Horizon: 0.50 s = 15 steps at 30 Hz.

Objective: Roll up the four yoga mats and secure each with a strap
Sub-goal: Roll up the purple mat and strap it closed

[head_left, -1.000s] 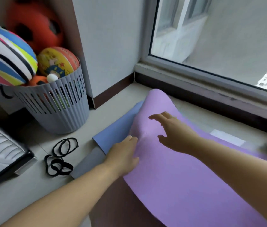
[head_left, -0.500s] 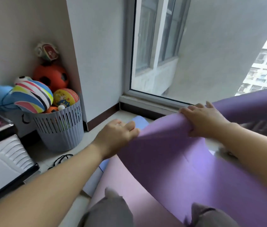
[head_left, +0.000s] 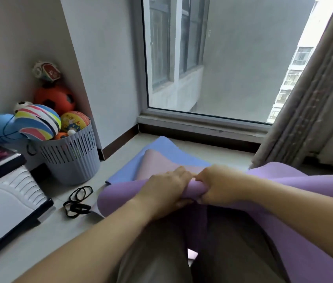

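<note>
A purple yoga mat lies draped over my lap, its near end curled into a small roll. My left hand and my right hand grip that rolled end side by side, fingers curled round it. Beyond them a pink mat lies on a blue mat, both flat on the floor. Several black elastic straps lie in a loose heap on the floor to the left of the mats.
A grey slatted basket full of balls stands at the left against the wall. A white and black case lies at the near left. The window sill and a curtain bound the far side and right.
The purple mat, held raised and spread before, has come down onto my lap. Both hands have drawn together at the middle and now grip its curled end.
</note>
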Each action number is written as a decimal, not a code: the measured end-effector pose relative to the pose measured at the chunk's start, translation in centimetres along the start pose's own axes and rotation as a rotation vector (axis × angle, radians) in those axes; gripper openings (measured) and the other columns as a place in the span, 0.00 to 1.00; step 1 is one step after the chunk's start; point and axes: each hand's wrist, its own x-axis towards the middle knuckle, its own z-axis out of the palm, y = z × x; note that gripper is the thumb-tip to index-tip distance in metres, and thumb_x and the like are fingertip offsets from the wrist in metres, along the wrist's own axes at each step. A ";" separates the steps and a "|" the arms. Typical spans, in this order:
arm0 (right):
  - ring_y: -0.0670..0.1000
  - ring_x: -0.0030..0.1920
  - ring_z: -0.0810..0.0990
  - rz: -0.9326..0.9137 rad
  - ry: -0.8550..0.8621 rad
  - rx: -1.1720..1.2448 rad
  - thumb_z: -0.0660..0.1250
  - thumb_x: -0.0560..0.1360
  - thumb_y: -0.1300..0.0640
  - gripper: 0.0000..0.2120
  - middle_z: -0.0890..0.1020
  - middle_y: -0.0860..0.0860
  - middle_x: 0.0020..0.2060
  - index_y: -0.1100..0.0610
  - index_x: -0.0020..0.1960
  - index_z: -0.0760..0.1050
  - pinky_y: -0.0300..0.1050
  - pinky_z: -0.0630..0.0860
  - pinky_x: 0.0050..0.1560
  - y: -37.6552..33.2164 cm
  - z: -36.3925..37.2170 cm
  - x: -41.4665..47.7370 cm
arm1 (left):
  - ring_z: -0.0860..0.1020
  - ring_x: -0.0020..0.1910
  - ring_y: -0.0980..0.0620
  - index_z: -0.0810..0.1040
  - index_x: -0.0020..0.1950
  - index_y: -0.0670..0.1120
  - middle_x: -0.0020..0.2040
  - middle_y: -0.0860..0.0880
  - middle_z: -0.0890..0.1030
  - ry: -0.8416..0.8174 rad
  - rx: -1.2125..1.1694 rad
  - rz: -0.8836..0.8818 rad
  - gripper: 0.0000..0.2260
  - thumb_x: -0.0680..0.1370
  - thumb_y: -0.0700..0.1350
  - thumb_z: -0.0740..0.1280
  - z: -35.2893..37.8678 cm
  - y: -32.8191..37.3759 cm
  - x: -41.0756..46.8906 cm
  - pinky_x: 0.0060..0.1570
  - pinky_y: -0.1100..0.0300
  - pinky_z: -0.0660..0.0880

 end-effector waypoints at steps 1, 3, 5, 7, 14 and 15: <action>0.51 0.43 0.77 -0.019 0.002 0.019 0.71 0.69 0.44 0.13 0.81 0.48 0.42 0.50 0.50 0.78 0.44 0.72 0.41 -0.2 0.4 -0.6 | 0.76 0.58 0.47 0.66 0.69 0.52 0.63 0.51 0.72 0.002 -0.005 -0.003 0.19 0.80 0.56 0.60 0.5 0.0 -0.5 0.48 0.55 0.67; 0.51 0.50 0.77 -0.037 0.061 -0.030 0.71 0.68 0.41 0.23 0.80 0.47 0.51 0.48 0.60 0.74 0.45 0.72 0.48 -0.1 1.1 -1.7 | 0.77 0.55 0.45 0.69 0.65 0.50 0.61 0.50 0.74 -0.035 0.072 -0.008 0.14 0.82 0.53 0.57 1.1 -0.6 -1.0 0.43 0.57 0.64; 0.52 0.57 0.74 -0.023 0.151 -0.262 0.70 0.68 0.39 0.31 0.73 0.48 0.60 0.49 0.67 0.66 0.48 0.71 0.53 0.7 1.9 -2.5 | 0.77 0.53 0.43 0.69 0.63 0.49 0.60 0.49 0.74 -0.068 0.106 -0.045 0.12 0.82 0.51 0.57 1.4 -1.9 -1.4 0.43 0.56 0.66; 0.55 0.57 0.74 0.053 0.195 -0.447 0.68 0.71 0.41 0.29 0.71 0.50 0.59 0.51 0.65 0.63 0.49 0.70 0.51 1.8 2.5 -3.2 | 0.78 0.49 0.41 0.70 0.60 0.48 0.57 0.47 0.73 -0.041 0.154 -0.074 0.08 0.81 0.44 0.58 1.2 -3.6 -1.6 0.41 0.52 0.70; 0.60 0.44 0.76 0.039 0.503 0.208 0.66 0.75 0.51 0.13 0.78 0.52 0.41 0.54 0.45 0.62 0.48 0.66 0.38 -2.4 3.1 0.3 | 0.77 0.29 0.40 0.77 0.44 0.42 0.38 0.40 0.75 0.553 0.326 -0.087 0.06 0.72 0.38 0.61 -6.5 -10.5 -0.8 0.26 0.53 0.70; 0.60 0.41 0.75 0.005 0.573 0.270 0.67 0.75 0.53 0.12 0.77 0.51 0.39 0.54 0.44 0.63 0.48 0.67 0.37 -3.4 2.4 1.4 | 0.77 0.28 0.40 0.77 0.42 0.42 0.37 0.41 0.75 0.610 0.385 -0.112 0.05 0.72 0.38 0.62 -8.0 -11.2 -1.1 0.25 0.54 0.70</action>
